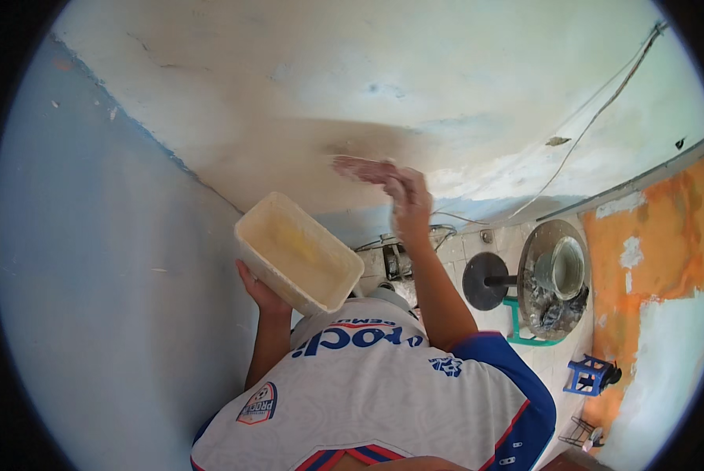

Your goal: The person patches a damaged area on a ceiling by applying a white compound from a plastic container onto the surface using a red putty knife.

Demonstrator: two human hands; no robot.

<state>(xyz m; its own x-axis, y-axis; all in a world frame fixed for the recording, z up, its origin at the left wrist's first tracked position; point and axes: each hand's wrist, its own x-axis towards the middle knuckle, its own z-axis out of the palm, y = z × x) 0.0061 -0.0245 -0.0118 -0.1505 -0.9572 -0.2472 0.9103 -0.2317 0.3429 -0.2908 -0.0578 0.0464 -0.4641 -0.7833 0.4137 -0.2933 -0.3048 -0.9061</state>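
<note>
My left hand [263,292] supports a cream rectangular tub [285,279] from its near left side; some fingers are hidden beneath it. Pale paste coats the tub's inside, with a yellowish patch in it. My right hand [411,202], whitened with paste and slightly blurred, is closed on a flat reddish spreader [360,168]. The spreader lies close along the patchy white wall [289,78], beside a damp-looking darker area; whether it touches cannot be told.
A blue wall [77,220] meets the white one at my left. A cable [591,125] hangs along the wall on the right. Down on the tiled floor stand a round table [534,306] with a metal pot [562,269] and a blue stool [586,375]. An orange wall [642,251] rises beyond.
</note>
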